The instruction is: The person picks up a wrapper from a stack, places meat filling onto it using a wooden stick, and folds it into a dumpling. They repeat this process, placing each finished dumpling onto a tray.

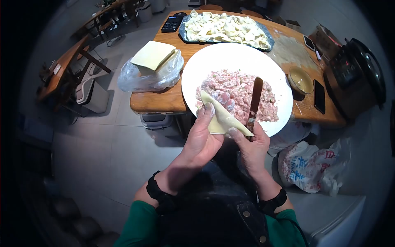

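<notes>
A wrapper (224, 119), folded into a triangle, is held between both hands over the near edge of a big white plate (197, 66). My left hand (204, 133) grips its left side, thumb on top. At its right corner my right hand (251, 144) pinches the wrapper and also holds a brown spatula (256, 96) that points up over the plate. Pink minced filling (242, 84) with green bits lies on the plate. Left of the plate, a stack of square wrappers (153, 55) rests in a clear plastic bag (133, 78).
Behind the plate is a dark tray (269, 36) of folded dumplings (224, 26), with a calculator (172, 24) beside it. At the right are a bowl (300, 80), a phone (319, 96) and a black cooker (354, 74). A printed bag (314, 166) hangs below.
</notes>
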`<state>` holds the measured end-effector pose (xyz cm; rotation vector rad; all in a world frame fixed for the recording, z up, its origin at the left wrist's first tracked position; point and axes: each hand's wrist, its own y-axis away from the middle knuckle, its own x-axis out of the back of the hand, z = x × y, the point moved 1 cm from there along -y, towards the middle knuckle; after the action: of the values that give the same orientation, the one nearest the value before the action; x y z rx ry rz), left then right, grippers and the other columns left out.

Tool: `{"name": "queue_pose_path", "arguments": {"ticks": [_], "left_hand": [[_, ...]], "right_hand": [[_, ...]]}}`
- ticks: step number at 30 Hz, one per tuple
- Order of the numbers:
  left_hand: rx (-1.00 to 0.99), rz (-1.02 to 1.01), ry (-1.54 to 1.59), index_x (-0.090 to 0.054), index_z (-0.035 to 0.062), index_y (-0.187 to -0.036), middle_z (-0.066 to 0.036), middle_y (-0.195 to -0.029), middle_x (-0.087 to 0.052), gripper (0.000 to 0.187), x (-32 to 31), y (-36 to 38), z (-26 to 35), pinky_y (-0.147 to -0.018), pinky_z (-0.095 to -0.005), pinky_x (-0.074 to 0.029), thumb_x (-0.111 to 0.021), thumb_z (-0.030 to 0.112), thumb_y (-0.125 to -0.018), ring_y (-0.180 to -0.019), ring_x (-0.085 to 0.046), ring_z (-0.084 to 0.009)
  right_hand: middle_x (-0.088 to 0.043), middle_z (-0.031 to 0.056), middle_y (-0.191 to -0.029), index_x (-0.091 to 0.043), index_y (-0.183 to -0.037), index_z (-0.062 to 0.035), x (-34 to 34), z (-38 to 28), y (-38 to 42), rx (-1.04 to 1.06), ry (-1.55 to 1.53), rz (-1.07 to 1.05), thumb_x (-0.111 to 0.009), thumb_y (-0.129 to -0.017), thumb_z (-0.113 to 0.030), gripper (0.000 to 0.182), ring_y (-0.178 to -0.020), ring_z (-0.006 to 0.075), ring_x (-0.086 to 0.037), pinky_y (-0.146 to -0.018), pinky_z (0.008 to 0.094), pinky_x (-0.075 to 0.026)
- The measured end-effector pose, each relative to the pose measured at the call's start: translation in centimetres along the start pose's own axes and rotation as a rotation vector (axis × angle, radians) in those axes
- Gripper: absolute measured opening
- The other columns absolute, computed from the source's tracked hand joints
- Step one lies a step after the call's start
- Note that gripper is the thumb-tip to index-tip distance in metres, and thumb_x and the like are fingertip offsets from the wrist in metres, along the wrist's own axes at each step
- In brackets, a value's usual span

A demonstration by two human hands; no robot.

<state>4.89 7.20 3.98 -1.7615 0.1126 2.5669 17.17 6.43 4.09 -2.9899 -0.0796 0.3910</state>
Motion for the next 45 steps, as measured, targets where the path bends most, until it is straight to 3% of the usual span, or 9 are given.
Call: {"name": "queue_pose_path", "arguments": {"ticks": [6,9,12,17,21,25,31,40,45], "left_hand": [[-0.093,-0.019,-0.123,-0.039,0.0069,-0.131,-0.008,-0.125,-0.051,0.036,0.0,0.2,0.1,-0.102,-0.0395,-0.039,-0.042,0.021,-0.097,-0.114,-0.051,-0.0209],[-0.164,0.0,-0.558,-0.054,0.0042,-0.117,-0.008,-0.103,-0.063,0.026,0.6,0.3,1.0,-0.085,-0.0324,-0.048,-0.051,0.013,-0.093,-0.092,-0.061,-0.02],[-0.748,-0.281,-1.628,-0.059,0.0038,-0.108,-0.011,-0.089,-0.062,0.034,0.2,0.2,2.5,-0.07,-0.0307,-0.049,-0.064,0.003,-0.074,-0.079,-0.062,-0.0234],[-0.766,-0.43,-1.918,-0.06,0.0052,-0.104,-0.01,-0.086,-0.06,0.036,-1.2,0.1,3.0,-0.069,-0.0358,-0.049,-0.062,-0.006,-0.069,-0.08,-0.059,-0.0293],[-0.883,-0.462,-1.911,-0.061,0.004,-0.109,-0.012,-0.1,-0.063,0.04,-1.1,-1.1,4.9,-0.082,-0.0336,-0.05,-0.064,-0.004,-0.07,-0.096,-0.061,-0.0267],[-1.181,-0.082,-2.081,-0.066,0.0067,-0.1,-0.006,-0.102,-0.064,0.026,-1.2,-4.3,13.1,-0.078,-0.0329,-0.05,-0.065,0.003,-0.074,-0.094,-0.062,-0.0234],[-0.943,-0.045,-2.47,-0.067,0.0093,-0.086,-0.003,-0.091,-0.064,0.012,-0.3,-6.8,21.2,-0.071,-0.0333,-0.05,-0.067,0.007,-0.074,-0.083,-0.061,-0.0222],[-0.921,-0.382,-2.613,-0.054,0.0073,-0.086,-0.006,-0.082,-0.056,0.011,-1.5,-7.5,21.6,-0.059,-0.0356,-0.047,-0.06,0.004,-0.077,-0.075,-0.058,-0.0256],[-0.735,-0.229,-2.603,-0.057,0.0077,-0.09,-0.008,-0.083,-0.058,0.011,-1.5,-8.7,23.0,-0.061,-0.0343,-0.047,-0.061,0.007,-0.079,-0.076,-0.059,-0.0257]], "right_hand": [[-0.064,0.0019,-0.09,-0.063,-0.103,0.0033,0.3,0.5,-0.9,0.221,-0.02,0.08,-0.063,-0.086,-0.006,0.019,-0.08,0.0055,-0.055,-0.072,0.0206,-0.045],[-0.065,0.0043,-0.084,-0.063,-0.104,0.0022,1.2,-1.1,-2.4,0.254,0.029,0.01,-0.065,-0.082,-0.003,0.022,-0.075,0.0083,-0.058,-0.068,0.0219,-0.046],[-0.061,0.0121,-0.072,-0.065,-0.105,-0.0055,1.3,-3.8,-4.0,0.798,0.727,-0.364,-0.067,-0.062,0.004,0.044,-0.062,0.0229,-0.06,-0.054,0.0299,-0.046],[-0.057,0.0082,-0.061,-0.059,-0.077,-0.0057,2.0,-4.3,-5.6,0.795,1.011,-0.482,-0.069,-0.064,-0.001,0.017,-0.054,0.0247,-0.059,-0.047,0.0328,-0.044],[-0.056,0.0066,-0.055,-0.056,-0.066,-0.0031,1.3,-4.1,-9.4,0.288,0.973,-0.444,-0.071,-0.068,-0.007,0.016,-0.047,0.0128,-0.055,-0.046,0.0279,-0.044],[-0.062,-0.0002,-0.073,-0.062,-0.101,-0.0026,0.6,-7.8,-17.7,0.167,0.374,-0.018,-0.07,-0.081,-0.025,0.031,-0.059,0.003,-0.039,-0.054,0.0184,-0.034],[-0.066,0.0039,-0.084,-0.05,-0.125,0.0008,2.9,-5.4,-18.2,0.18,0.299,-0.021,-0.056,-0.091,-0.023,0.042,-0.057,0.001,-0.037,-0.051,0.0167,-0.032],[-0.064,0.0017,-0.08,-0.05,-0.127,-0.001,6.6,-3.5,-8.3,-0.039,0.377,-0.162,-0.052,-0.093,-0.014,0.036,-0.055,-0.0011,-0.039,-0.049,0.0147,-0.031],[-0.064,0.0019,-0.078,-0.051,-0.126,-0.001,8.9,-2.8,-5.0,-0.03,0.387,-0.218,-0.05,-0.094,-0.01,0.034,-0.054,-0.001,-0.038,-0.049,0.0153,-0.031]]}}
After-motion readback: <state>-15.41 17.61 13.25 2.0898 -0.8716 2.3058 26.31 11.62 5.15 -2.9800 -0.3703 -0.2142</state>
